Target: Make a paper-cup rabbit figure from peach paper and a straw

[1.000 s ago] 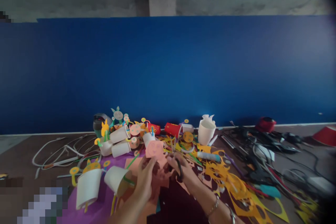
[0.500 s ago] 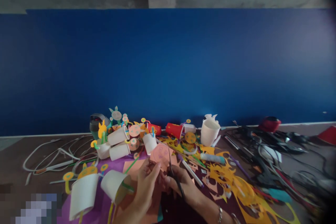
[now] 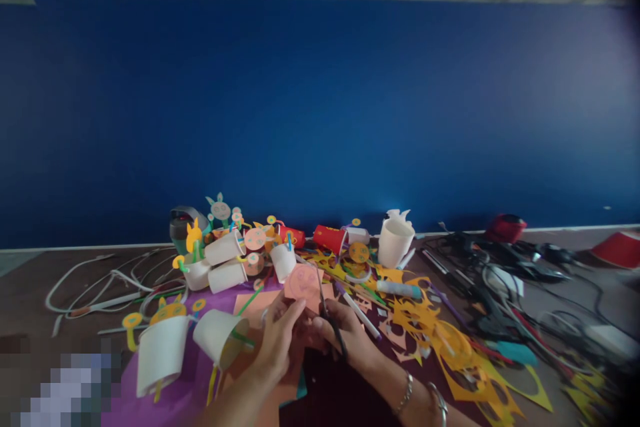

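Observation:
My left hand (image 3: 280,330) pinches a piece of pink paper (image 3: 303,282) that has a round face drawn on it. In my right hand (image 3: 345,333) is a pair of dark-handled scissors (image 3: 336,330), their blades upright at the paper's right side. Whether the blades are parted I cannot tell. Below the left hand lie sheets of salmon paper (image 3: 250,303). Two white paper cups (image 3: 161,353) with paper and pipe-cleaner parts stand or lean to the left, one topped by an orange paper head (image 3: 170,309).
Several decorated cups (image 3: 227,275) and two red cups (image 3: 330,239) lie at the back. A white cup (image 3: 396,243) holds scraps. Right are cut orange paper (image 3: 425,320), a glue stick (image 3: 399,289), a marker (image 3: 360,312), a glue gun (image 3: 493,320) and cables. White cords (image 3: 115,283) lie left.
The whole view has shifted slightly, with the table appearing higher. The pink paper has turned a little in my left hand, and the scissors stay beside its right edge.

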Action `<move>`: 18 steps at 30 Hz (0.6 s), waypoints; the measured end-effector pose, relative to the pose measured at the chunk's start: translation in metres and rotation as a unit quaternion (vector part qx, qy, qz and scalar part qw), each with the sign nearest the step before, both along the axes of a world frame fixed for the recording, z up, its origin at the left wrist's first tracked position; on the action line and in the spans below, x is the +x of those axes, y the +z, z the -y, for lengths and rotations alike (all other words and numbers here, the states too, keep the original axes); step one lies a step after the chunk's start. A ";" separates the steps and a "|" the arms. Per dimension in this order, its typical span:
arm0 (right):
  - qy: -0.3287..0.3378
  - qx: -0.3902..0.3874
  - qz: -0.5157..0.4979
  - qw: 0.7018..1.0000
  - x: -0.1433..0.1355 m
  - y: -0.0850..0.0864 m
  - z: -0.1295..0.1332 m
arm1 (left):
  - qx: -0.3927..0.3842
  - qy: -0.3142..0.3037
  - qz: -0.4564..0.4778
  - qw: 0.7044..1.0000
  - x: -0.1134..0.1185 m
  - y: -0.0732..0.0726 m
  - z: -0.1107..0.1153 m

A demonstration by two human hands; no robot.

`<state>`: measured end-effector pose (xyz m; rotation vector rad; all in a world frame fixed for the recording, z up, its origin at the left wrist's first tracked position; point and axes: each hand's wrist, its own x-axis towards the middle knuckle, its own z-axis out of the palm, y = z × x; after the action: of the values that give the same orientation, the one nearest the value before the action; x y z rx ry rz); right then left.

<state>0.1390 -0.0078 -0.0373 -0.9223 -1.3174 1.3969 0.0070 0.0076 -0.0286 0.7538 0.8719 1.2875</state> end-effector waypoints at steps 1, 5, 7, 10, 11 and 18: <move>-0.003 -0.002 -0.002 1.000 0.000 0.000 0.000 | -0.009 0.008 -0.007 1.000 0.000 -0.001 0.000; -0.003 0.001 -0.010 1.000 0.000 -0.001 -0.001 | -0.018 0.006 -0.013 1.000 0.000 -0.002 -0.001; 0.006 -0.001 -0.001 1.000 0.001 -0.001 -0.001 | -0.008 -0.001 -0.012 1.000 0.001 -0.001 -0.002; 0.018 -0.013 0.021 1.000 0.002 0.001 -0.002 | 0.001 -0.001 -0.025 1.000 0.000 0.002 -0.002; 0.019 -0.015 0.024 0.999 0.002 0.003 -0.002 | 0.003 -0.002 -0.026 1.000 0.000 0.003 -0.002; 0.007 -0.016 -0.012 1.000 0.000 0.011 0.000 | 0.018 -0.042 -0.002 0.999 0.003 0.007 0.003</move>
<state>0.1385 -0.0078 -0.0261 -0.9168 -1.2883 1.4400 0.0101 0.0045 -0.0212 0.8141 0.8145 1.2313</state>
